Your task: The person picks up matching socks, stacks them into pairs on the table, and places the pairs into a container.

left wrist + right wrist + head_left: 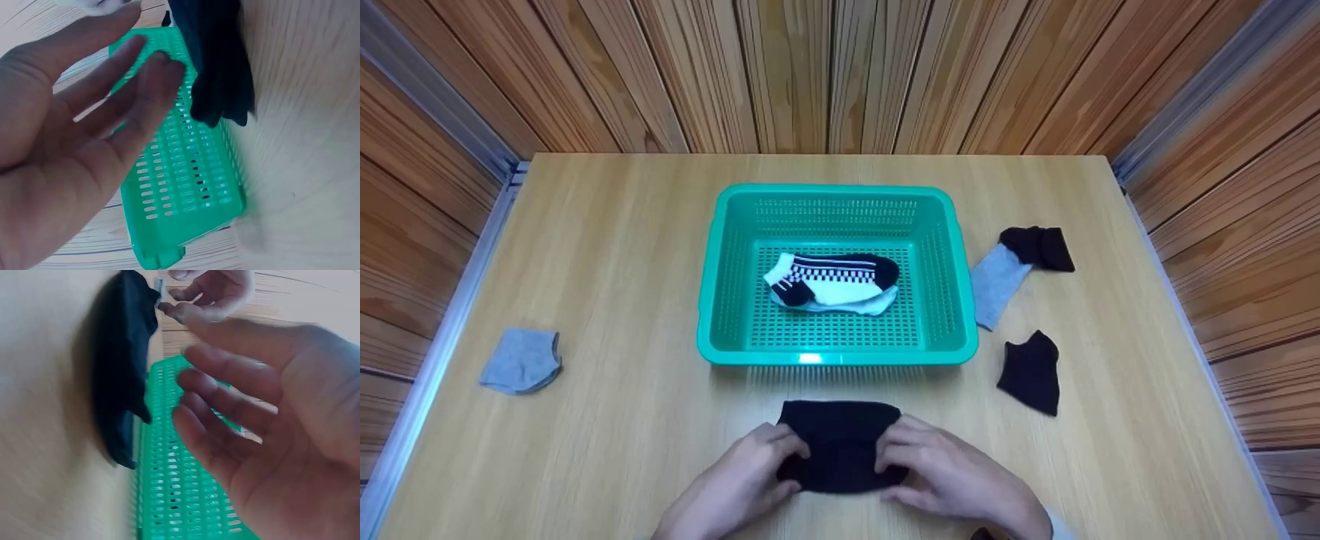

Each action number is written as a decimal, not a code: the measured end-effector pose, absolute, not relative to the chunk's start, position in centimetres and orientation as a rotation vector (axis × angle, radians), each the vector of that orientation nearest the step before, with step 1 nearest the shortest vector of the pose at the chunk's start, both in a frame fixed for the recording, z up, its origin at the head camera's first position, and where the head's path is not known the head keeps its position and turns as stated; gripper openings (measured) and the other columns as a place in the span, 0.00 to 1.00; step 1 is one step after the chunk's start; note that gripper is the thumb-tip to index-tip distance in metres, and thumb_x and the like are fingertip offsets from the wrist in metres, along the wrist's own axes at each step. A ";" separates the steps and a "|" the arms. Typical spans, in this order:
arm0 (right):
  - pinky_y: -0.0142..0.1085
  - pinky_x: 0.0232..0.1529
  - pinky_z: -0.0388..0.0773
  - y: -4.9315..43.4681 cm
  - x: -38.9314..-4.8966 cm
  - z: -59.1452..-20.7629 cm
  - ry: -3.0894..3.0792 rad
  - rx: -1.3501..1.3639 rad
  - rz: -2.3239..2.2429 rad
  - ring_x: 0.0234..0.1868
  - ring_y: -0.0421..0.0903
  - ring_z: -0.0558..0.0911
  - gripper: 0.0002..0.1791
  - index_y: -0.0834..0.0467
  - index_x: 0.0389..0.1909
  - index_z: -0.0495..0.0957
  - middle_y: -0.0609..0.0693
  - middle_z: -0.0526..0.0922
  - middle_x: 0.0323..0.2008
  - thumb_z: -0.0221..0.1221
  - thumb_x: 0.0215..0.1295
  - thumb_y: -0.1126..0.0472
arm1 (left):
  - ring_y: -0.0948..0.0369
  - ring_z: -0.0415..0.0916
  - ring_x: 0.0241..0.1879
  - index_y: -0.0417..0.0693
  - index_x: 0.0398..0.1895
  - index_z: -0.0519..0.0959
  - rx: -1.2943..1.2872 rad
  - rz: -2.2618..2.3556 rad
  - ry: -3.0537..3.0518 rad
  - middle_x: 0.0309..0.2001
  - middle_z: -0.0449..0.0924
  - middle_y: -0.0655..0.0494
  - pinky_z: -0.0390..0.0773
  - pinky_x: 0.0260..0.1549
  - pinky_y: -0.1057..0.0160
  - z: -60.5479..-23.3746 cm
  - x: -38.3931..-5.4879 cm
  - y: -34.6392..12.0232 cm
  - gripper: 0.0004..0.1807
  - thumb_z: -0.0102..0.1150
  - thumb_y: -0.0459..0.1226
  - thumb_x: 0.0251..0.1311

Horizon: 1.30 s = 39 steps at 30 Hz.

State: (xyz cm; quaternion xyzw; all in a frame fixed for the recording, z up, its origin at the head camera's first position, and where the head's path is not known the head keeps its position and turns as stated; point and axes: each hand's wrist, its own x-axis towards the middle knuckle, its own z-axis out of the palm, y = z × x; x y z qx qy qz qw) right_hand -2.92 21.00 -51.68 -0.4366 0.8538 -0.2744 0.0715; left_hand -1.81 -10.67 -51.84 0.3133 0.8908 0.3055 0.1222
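Note:
A black sock, spread wide and looking folded, lies on the table in front of the basket. My left hand is at its left end, and my right hand at its right end. Both wrist views show loosely bent fingers with a gap to the cloth: the left hand sits beside the dark sock, and the right hand faces the sock with nothing pinched. Inside the green basket rests a black-and-white patterned sock on top of a pale sock.
A grey sock lies at the table's left. Right of the basket, a grey sock lies partly beneath a black sock, with another black sock nearer me. Wood-panelled walls enclose the back and sides.

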 end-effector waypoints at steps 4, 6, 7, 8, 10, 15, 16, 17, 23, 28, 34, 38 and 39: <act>0.35 0.58 0.81 21.1 -3.0 -52.4 2.511 -1.288 -0.716 0.55 0.38 0.78 0.21 0.52 0.51 0.82 0.41 0.81 0.52 0.75 0.60 0.51 | 0.59 0.77 0.45 0.44 0.49 0.84 0.867 0.785 2.613 0.46 0.84 0.55 0.82 0.46 0.61 -52.3 -1.9 -10.5 0.20 0.78 0.34 0.52; 0.37 0.60 0.80 21.3 -3.1 -52.8 2.503 -1.253 -0.687 0.56 0.39 0.78 0.26 0.52 0.53 0.80 0.41 0.80 0.54 0.77 0.56 0.51 | 0.58 0.75 0.46 0.44 0.49 0.84 0.849 0.758 2.632 0.47 0.82 0.55 0.81 0.46 0.60 -52.6 -1.9 -10.4 0.23 0.81 0.37 0.49; 0.38 0.60 0.80 21.4 -3.1 -53.0 2.500 -1.231 -0.684 0.56 0.39 0.77 0.28 0.51 0.54 0.79 0.41 0.80 0.55 0.78 0.55 0.51 | 0.58 0.74 0.46 0.45 0.50 0.83 0.830 0.753 2.635 0.48 0.80 0.56 0.81 0.47 0.60 -52.6 -1.9 -10.2 0.25 0.82 0.38 0.48; 0.38 0.60 0.80 21.4 -3.2 -53.2 2.501 -1.220 -0.686 0.56 0.39 0.77 0.28 0.52 0.55 0.79 0.41 0.80 0.55 0.78 0.54 0.52 | 0.57 0.73 0.47 0.45 0.50 0.83 0.816 0.749 2.635 0.48 0.79 0.56 0.81 0.47 0.59 -52.7 -2.0 -10.1 0.26 0.83 0.39 0.46; 0.37 0.60 0.80 21.4 -3.4 -53.5 2.520 -1.218 -0.704 0.55 0.39 0.77 0.28 0.52 0.55 0.78 0.41 0.80 0.54 0.78 0.54 0.56 | 0.57 0.71 0.47 0.45 0.49 0.81 0.788 0.746 2.634 0.48 0.76 0.56 0.80 0.47 0.59 -52.9 -2.0 -9.9 0.29 0.85 0.41 0.44; 0.33 0.50 0.82 21.1 -3.9 -54.3 2.618 -1.301 -0.800 0.47 0.37 0.81 0.19 0.55 0.49 0.79 0.43 0.81 0.46 0.70 0.57 0.70 | 0.56 0.68 0.46 0.46 0.49 0.78 0.758 0.749 2.639 0.48 0.72 0.55 0.79 0.45 0.58 -53.2 -2.2 -9.6 0.32 0.86 0.38 0.39; 0.32 0.47 0.83 21.1 -4.1 -54.4 2.626 -1.286 -0.827 0.45 0.36 0.81 0.16 0.55 0.48 0.79 0.44 0.82 0.44 0.68 0.60 0.71 | 0.56 0.67 0.46 0.46 0.49 0.78 0.751 0.750 2.641 0.48 0.72 0.55 0.79 0.44 0.58 -53.2 -2.2 -9.6 0.32 0.86 0.36 0.39; 0.32 0.46 0.83 21.1 -4.2 -54.5 2.633 -1.260 -0.858 0.43 0.36 0.82 0.13 0.55 0.47 0.79 0.44 0.82 0.43 0.66 0.64 0.70 | 0.56 0.67 0.46 0.46 0.49 0.78 0.745 0.753 2.643 0.48 0.72 0.54 0.79 0.44 0.58 -53.2 -2.2 -9.5 0.32 0.85 0.35 0.38; 0.34 0.44 0.85 21.3 -4.7 -54.7 2.604 -1.006 -0.996 0.42 0.35 0.84 0.05 0.53 0.46 0.80 0.43 0.87 0.40 0.57 0.78 0.65 | 0.56 0.65 0.46 0.47 0.48 0.77 0.711 0.753 2.644 0.47 0.70 0.53 0.78 0.41 0.58 -53.4 -2.1 -9.4 0.30 0.77 0.28 0.37; 0.35 0.43 0.84 21.4 -5.0 -54.7 2.592 -0.906 -1.077 0.41 0.34 0.83 0.06 0.54 0.47 0.80 0.45 0.88 0.40 0.55 0.80 0.63 | 0.54 0.68 0.46 0.45 0.50 0.77 0.745 0.736 2.667 0.47 0.73 0.51 0.79 0.42 0.56 -53.4 -2.2 -9.6 0.25 0.75 0.29 0.47; 0.36 0.48 0.84 21.2 -4.8 -54.3 2.609 -0.858 -1.275 0.47 0.37 0.85 0.07 0.54 0.49 0.80 0.46 0.88 0.44 0.54 0.81 0.62 | 0.57 0.77 0.43 0.45 0.47 0.81 0.802 0.747 2.755 0.43 0.80 0.55 0.81 0.43 0.57 -52.6 -2.4 -10.2 0.10 0.67 0.33 0.64; 0.31 0.48 0.82 20.9 -4.6 -53.8 2.466 -0.648 -1.605 0.47 0.35 0.83 0.07 0.58 0.50 0.79 0.47 0.85 0.44 0.54 0.81 0.63 | 0.61 0.83 0.46 0.47 0.46 0.83 0.700 1.012 2.751 0.42 0.85 0.58 0.84 0.45 0.59 -51.9 -2.9 -10.2 0.05 0.61 0.34 0.71; 0.30 0.47 0.81 20.8 -4.5 -53.6 2.405 -0.585 -1.693 0.45 0.35 0.82 0.07 0.60 0.50 0.79 0.47 0.83 0.42 0.54 0.81 0.63 | 0.62 0.84 0.47 0.48 0.47 0.83 0.646 1.102 2.709 0.43 0.86 0.59 0.85 0.46 0.59 -51.7 -3.1 -10.2 0.06 0.59 0.35 0.73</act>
